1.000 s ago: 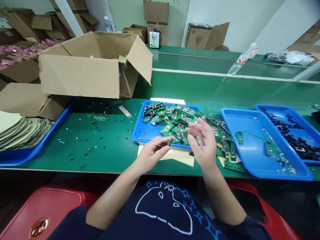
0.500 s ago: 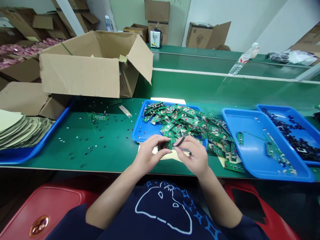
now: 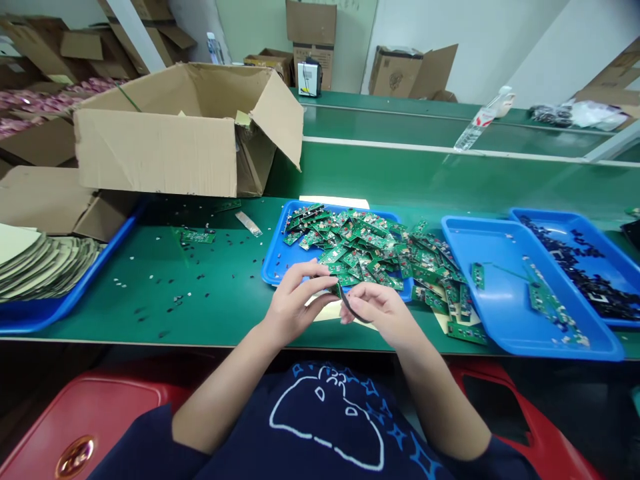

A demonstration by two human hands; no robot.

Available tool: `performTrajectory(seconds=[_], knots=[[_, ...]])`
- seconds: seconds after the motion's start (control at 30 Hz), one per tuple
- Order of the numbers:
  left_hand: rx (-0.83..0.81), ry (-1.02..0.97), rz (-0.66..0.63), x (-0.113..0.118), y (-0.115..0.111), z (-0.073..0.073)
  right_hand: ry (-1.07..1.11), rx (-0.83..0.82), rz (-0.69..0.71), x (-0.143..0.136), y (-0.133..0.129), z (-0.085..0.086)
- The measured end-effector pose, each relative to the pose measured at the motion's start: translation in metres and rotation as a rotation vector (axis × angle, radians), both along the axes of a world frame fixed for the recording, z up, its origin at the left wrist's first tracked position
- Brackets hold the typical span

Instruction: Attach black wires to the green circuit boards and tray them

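My left hand pinches a small green circuit board, seen nearly edge-on, at the front of the table. My right hand is closed on a thin black strip, whose upper end meets the board. Just beyond both hands, a blue tray holds a heap of green circuit boards, which spills over its right side. Pale yellow paper lies partly under my hands.
An open cardboard box stands back left. A stack of yellowish sheets is at the far left. To the right are a blue tray with some boards and another with black parts. Small bits are scattered left of centre.
The board has turned from face-up to nearly edge-on in my left hand. The black strip now slants down toward the right, and my right hand has shifted slightly lower.
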State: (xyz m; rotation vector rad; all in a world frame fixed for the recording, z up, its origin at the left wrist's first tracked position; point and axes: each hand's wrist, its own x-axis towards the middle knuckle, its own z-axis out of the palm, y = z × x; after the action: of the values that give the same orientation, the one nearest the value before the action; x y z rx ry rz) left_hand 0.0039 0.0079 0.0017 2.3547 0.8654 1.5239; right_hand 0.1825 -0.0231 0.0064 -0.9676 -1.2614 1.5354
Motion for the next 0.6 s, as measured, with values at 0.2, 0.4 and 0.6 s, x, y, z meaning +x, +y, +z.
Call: performTrajectory(seconds=[0.2, 0.4, 0.6], knots=[[-0.103, -0.028, -0.007, 0.003, -0.001, 0.002, 0.208, -0.222, 0.129, -0.005, 0.001, 0.001], [-0.349, -0.125, -0.16, 0.004, -0.003, 0.003, 0.299, -0.355, 0.231, -0.009, 0.008, -0.006], [-0.618, -0.428, -0.216, 0.011, -0.011, -0.004, 0.189, -0.181, -0.07, -0.014, 0.011, -0.006]])
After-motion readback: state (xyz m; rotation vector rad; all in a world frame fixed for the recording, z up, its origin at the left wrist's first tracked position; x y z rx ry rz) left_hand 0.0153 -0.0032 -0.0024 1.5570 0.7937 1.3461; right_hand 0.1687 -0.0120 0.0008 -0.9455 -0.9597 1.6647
